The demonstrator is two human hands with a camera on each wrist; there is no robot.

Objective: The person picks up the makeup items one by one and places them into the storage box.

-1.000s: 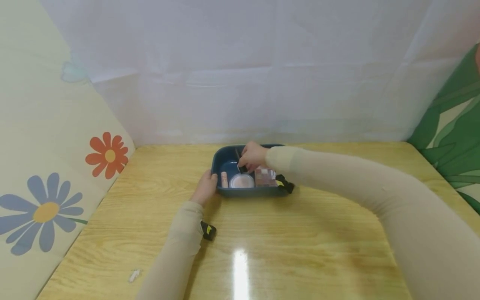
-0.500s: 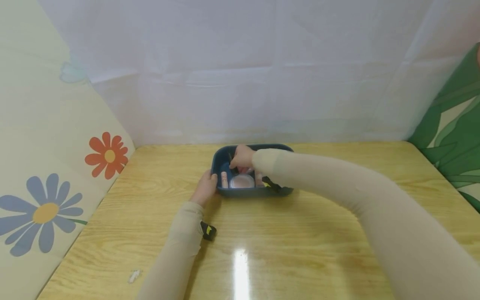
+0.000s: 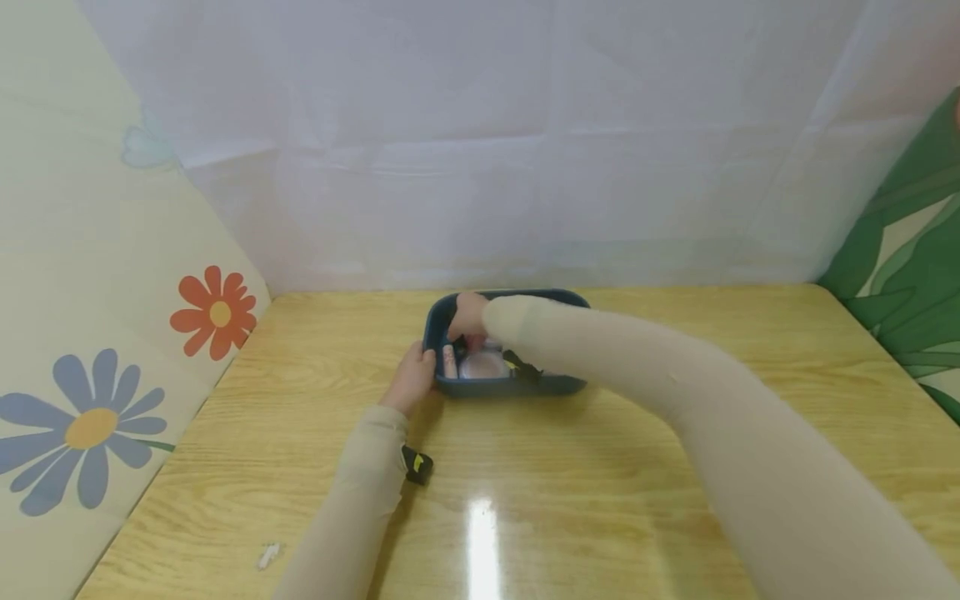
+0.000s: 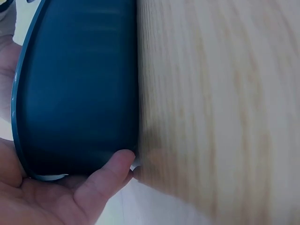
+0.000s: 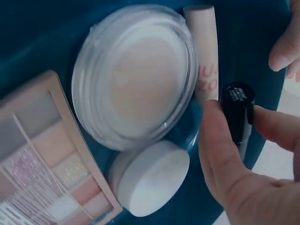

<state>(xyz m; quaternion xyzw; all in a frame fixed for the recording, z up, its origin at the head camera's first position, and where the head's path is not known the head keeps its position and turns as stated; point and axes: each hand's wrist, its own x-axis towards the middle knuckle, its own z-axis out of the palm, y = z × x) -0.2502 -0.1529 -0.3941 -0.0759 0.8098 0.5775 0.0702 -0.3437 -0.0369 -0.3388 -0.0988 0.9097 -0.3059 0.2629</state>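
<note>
A dark blue bin [image 3: 517, 387] stands at the back of the table. My left hand [image 3: 409, 380] grips its left end, and the left wrist view has the fingers against the bin's wall [image 4: 84, 89]. Inside the bin my right hand [image 3: 468, 315] pinches a black cosmetic tube [image 5: 239, 112] between thumb and fingers, its labelled end showing. Right beside it lies a pale pink tube [image 5: 205, 51] with red lettering. A round clear-lidded powder case [image 5: 136, 79], a white-lidded jar [image 5: 154, 180] and an eyeshadow palette [image 5: 61, 164] also lie in the bin.
The wooden table [image 3: 570, 492] spreads out in front of the bin. A small white scrap [image 3: 268, 556] lies near its left front. White cloth [image 3: 480, 167] hangs behind, with flower-patterned panels [image 3: 97, 333] at the sides.
My right hand has moved left inside the bin with the black tube, towards the pink tube. My left hand keeps its grip on the bin.
</note>
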